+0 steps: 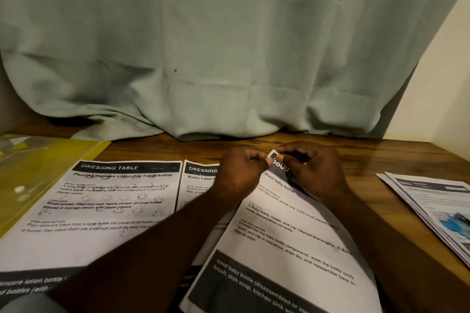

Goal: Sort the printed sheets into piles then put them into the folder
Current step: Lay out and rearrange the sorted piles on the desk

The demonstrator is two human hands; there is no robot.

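**Ana:** What are our hands doing?

**Ben:** Our left hand has its fingers curled in. It pinches the top corner of the baby bottle sheet. Our right hand is curled too. It pinches the same corner from the other side.

**Ana:** So both hands hold one sheet?

**Ben:** Yes. Our hands are very close, and the dark corner pokes up between them. We cannot tell if it is one sheet or a few stuck together.

**Ana:** Where does that sheet lie?

**Ben:** It lies tilted on the table, in the middle by the near edge. Its words say "Wash baby bottle". Our right arm covers some of it.

**Ana:** What is beside it?

**Ben:** Toward the left edge we see two sheets side by side. Both say "DRESSING TABLE" on top. The first dressing sheet shows almost whole. The second dressing sheet hides mostly under our left arm and the baby bottle sheet.

**Ana:** And the folder?

**Ben:** The yellow folder lies flat at the left edge, right beside the first dressing sheet.

**Ana:** Anything on the other side?

**Ben:** A pile of printed sheets lies at the right edge, fanned out a little and well apart from our hands.

**Ana:** What is behind?

**Ben:** A grey-green cloth hangs along the far edge, and its bottom rests on the table. We see a pale wall by the far right corner.
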